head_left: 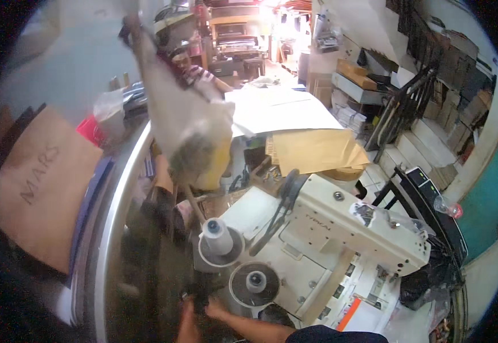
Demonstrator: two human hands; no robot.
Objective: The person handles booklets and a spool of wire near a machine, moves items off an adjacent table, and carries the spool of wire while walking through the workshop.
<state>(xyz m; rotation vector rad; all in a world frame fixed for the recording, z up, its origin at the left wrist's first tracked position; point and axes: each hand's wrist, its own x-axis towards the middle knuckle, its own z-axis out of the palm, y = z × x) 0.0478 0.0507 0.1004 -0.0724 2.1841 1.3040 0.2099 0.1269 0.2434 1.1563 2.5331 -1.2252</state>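
Low in the head view, my left hand (pixel 188 303) and my right hand (pixel 216 309) come close together. Both look closed around a dark thing (pixel 201 290) in deep shadow, whose kind I cannot make out. Just right of my right hand, a small spool (pixel 256 280) stands on a round dark thread stand. Behind it, a white thread cone (pixel 218 239) sits upright on a second round base. My right forearm passes in front of the white sewing machine (pixel 323 200), which fills the right side.
A blurred pale bag (pixel 186 120) hangs on the left, above the thread cone. Brown cardboard (pixel 46 188) leans at far left beside a metal rail (pixel 114 211). White sheets (pixel 283 108) and brown paper (pixel 317 148) lie beyond the machine. A person (pixel 200 74) sits farther back.
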